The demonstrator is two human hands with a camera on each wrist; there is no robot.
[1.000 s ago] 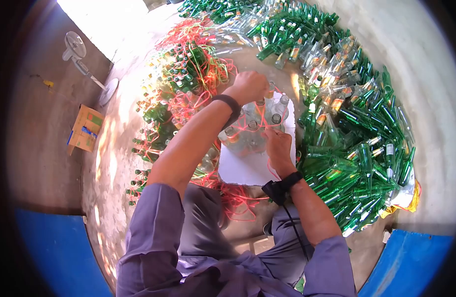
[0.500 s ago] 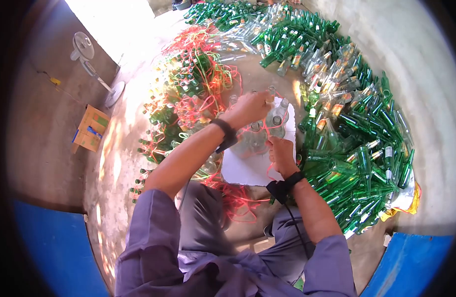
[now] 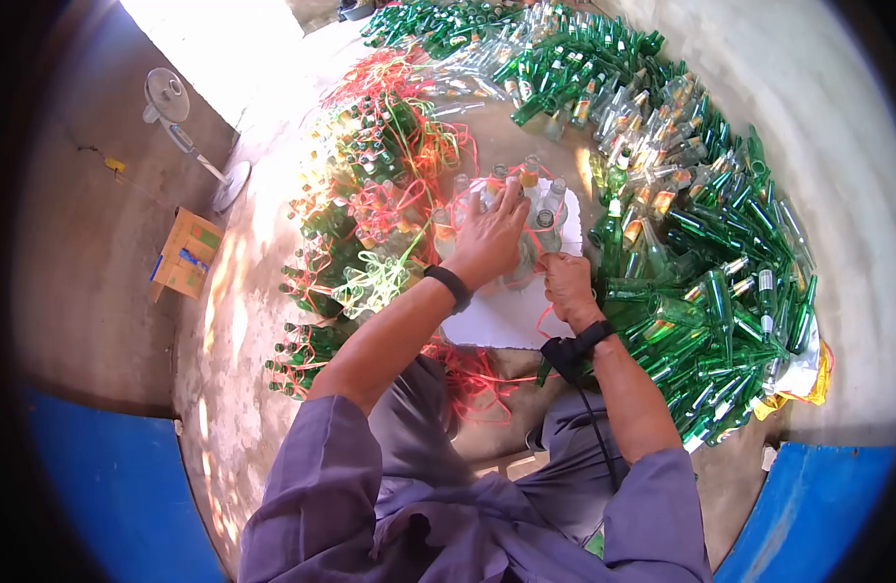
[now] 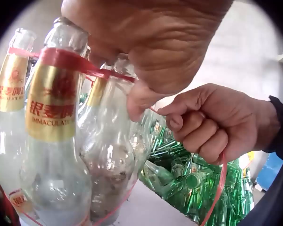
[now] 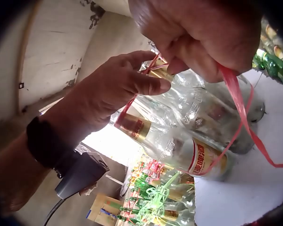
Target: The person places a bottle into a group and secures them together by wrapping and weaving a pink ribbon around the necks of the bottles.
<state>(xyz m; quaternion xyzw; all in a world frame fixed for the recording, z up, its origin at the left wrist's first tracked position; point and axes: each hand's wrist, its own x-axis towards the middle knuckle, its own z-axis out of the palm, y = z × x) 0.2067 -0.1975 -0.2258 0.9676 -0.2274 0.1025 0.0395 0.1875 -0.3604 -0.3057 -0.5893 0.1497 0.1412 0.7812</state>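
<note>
While your right hand [image 3: 569, 287] clenches the red strap [image 5: 233, 89], your left hand [image 3: 489, 235], fingers extended, lies over the clear bottles [image 4: 56, 157] standing toward the far edge of the white board [image 3: 497, 321]

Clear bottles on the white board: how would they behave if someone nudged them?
The clear bottles would probably move together, since a red strap loops around their necks. They look like shiny glass, so they could chip or crack if knocked. A lone one might tip fairly easily, being tall and slim.
</note>
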